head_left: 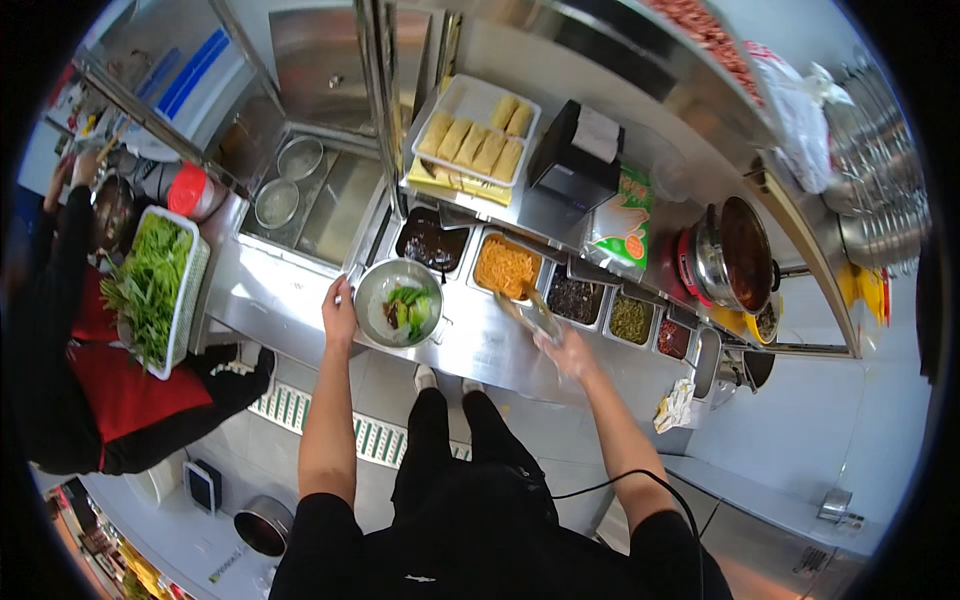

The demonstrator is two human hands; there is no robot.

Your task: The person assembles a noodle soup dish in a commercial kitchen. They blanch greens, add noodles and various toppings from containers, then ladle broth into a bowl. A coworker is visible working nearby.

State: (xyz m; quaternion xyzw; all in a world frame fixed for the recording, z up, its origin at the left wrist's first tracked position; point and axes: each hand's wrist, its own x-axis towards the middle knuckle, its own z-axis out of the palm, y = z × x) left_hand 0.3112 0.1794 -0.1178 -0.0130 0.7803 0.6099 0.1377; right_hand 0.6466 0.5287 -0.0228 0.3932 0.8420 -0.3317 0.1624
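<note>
Round metal bowl [376,285], leafy greens [412,312] inside, tongs [540,308] angled at orange shreds [505,264]

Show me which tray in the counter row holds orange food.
The second tray from the left, between the dark sauce and black topping; only its food is orange.

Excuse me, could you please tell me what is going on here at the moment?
A person's left hand grips a metal pot with leafy greens inside, at the steel counter. The right hand holds what look like tongs near the orange shreds. Further left, a co-worker is beside a white basket of leaves.
</note>
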